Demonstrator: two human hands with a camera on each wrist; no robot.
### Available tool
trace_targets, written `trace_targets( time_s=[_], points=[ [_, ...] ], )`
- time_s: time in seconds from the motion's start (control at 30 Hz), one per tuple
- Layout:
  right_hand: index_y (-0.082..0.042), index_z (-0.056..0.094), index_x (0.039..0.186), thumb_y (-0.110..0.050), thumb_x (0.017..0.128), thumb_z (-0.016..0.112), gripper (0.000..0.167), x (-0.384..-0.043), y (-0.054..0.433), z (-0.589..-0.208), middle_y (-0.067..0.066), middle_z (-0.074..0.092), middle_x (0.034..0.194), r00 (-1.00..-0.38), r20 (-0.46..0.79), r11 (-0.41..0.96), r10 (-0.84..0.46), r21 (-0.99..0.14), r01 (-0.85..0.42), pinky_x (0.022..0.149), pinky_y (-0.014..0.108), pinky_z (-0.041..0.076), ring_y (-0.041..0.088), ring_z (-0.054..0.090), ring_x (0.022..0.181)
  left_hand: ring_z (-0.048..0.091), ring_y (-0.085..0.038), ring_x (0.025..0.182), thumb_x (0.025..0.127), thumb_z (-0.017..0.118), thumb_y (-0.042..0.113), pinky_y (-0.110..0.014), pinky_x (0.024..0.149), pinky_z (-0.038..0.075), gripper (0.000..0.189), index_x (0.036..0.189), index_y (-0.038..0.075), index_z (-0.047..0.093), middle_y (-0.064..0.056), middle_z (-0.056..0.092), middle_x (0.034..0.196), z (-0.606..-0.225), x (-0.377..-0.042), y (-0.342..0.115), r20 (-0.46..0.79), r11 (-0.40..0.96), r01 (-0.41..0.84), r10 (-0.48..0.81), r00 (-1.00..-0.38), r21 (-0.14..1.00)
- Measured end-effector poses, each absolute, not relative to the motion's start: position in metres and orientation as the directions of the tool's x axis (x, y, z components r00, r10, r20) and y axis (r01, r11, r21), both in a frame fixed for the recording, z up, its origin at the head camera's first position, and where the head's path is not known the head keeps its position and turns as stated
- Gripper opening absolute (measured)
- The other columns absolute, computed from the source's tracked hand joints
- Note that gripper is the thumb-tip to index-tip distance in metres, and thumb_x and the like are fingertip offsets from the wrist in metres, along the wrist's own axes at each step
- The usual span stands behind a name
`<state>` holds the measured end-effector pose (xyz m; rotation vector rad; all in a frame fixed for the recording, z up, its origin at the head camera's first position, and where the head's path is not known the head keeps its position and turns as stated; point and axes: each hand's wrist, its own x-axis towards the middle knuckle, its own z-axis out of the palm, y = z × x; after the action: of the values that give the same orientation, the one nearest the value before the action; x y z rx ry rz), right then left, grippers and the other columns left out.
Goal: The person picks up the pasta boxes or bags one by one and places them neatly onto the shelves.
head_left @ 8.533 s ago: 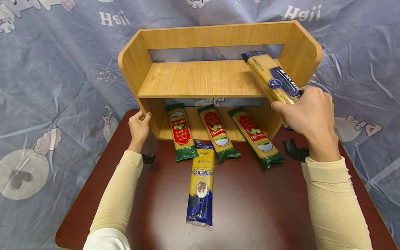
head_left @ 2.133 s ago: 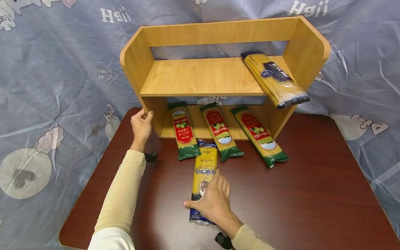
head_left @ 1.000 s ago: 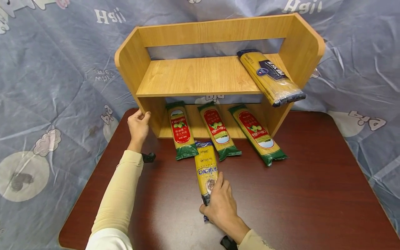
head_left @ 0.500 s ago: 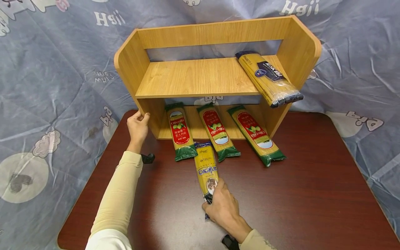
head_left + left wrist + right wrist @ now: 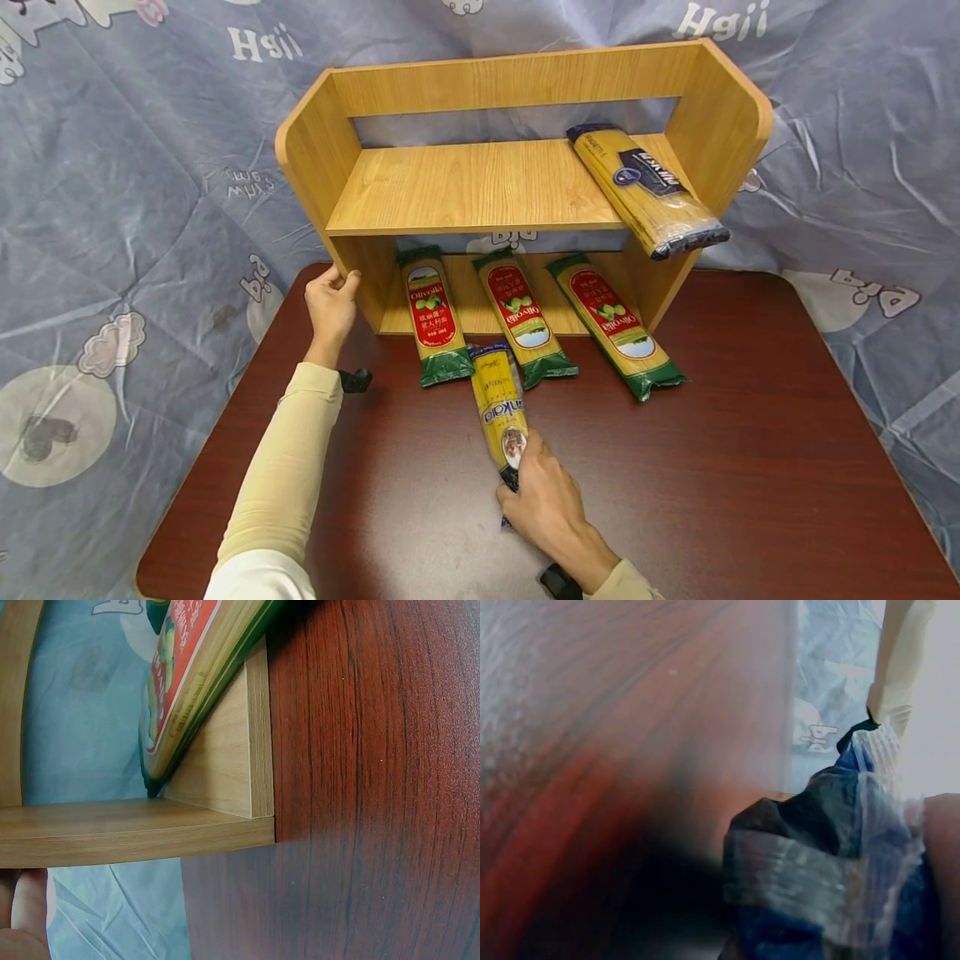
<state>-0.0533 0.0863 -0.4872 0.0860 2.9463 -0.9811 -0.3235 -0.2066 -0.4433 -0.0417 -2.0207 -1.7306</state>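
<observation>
In the head view, my right hand [image 5: 547,500] grips the lower end of a yellow and blue Ankara spaghetti packet [image 5: 497,398], which slants over the table. Its crinkled dark-blue end [image 5: 795,870] fills the lower right wrist view. The far end of this packet lies by the green ends of two Olivoila packets. My left hand [image 5: 332,307] holds the front edge of the wooden shelf's [image 5: 303,158] left side panel; in the left wrist view its fingers [image 5: 28,904] lie against the panel's outer face.
Three Olivoila spaghetti packets, left [image 5: 433,312], middle [image 5: 521,312] and right [image 5: 611,321], lean out of the lower compartment onto the dark red table [image 5: 750,467]. Another spaghetti packet [image 5: 637,187] lies on the upper shelf's right side, its end overhanging. A printed cloth [image 5: 150,208] hangs behind.
My right hand has let go of the packet on the upper shelf, come down and taken hold of the Ankara packet, turning it and drawing its near end right. My left hand stays at the panel.
</observation>
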Motion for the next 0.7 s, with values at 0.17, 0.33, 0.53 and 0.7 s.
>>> trace_targets(
  time_s=[0.17, 0.33, 0.53, 0.7],
  points=[
    [0.011, 0.044, 0.133, -0.013, 0.072, 0.078, 0.075, -0.048, 0.09, -0.479, 0.014, 0.062, 0.094, -0.999, -0.041, 0.802, 0.029, -0.596, 0.047, 0.054, 0.041, 0.049, 0.022, 0.06, 0.069, 0.069, -0.043, 0.1, 0.095, 0.063, -0.002, -0.029, 0.076, 0.058, 0.026, 0.119, -0.007, 0.072, -0.029, 0.07, 0.107, -0.435, -0.318, -0.204, 0.364, 0.205, 0.316, -0.27, -0.891, 0.926],
    [0.011, 0.046, 0.132, -0.011, 0.072, 0.077, 0.071, -0.043, 0.094, -0.47, 0.013, 0.063, 0.094, -1.0, -0.027, 0.802, 0.012, -0.597, 0.025, 0.051, 0.039, 0.048, 0.02, 0.06, 0.068, 0.067, -0.049, 0.101, 0.094, 0.061, -0.006, -0.039, 0.08, 0.059, 0.027, 0.118, -0.014, 0.069, -0.034, 0.068, 0.107, -0.418, -0.304, -0.197, 0.365, 0.217, 0.314, -0.259, -0.894, 0.924],
    [0.011, 0.044, 0.135, -0.009, 0.072, 0.077, 0.074, -0.037, 0.1, -0.457, 0.015, 0.065, 0.1, -1.0, -0.007, 0.793, 0.016, -0.609, 0.017, 0.054, 0.039, 0.05, 0.021, 0.062, 0.073, 0.069, -0.046, 0.098, 0.094, 0.061, -0.006, -0.032, 0.076, 0.059, 0.026, 0.117, -0.014, 0.07, -0.034, 0.068, 0.106, -0.42, -0.305, -0.196, 0.37, 0.234, 0.313, -0.266, -0.89, 0.92],
    [0.006, 0.044, 0.138, -0.009, 0.074, 0.078, 0.075, -0.035, 0.105, -0.439, 0.015, 0.065, 0.104, -1.0, 0.022, 0.789, 0.02, -0.615, 0.003, 0.057, 0.04, 0.051, 0.022, 0.064, 0.077, 0.071, -0.038, 0.096, 0.095, 0.064, 0.0, -0.023, 0.073, 0.056, 0.024, 0.116, -0.005, 0.075, -0.027, 0.072, 0.105, -0.44, -0.322, -0.205, 0.369, 0.239, 0.307, -0.286, -0.884, 0.921]
  ],
)
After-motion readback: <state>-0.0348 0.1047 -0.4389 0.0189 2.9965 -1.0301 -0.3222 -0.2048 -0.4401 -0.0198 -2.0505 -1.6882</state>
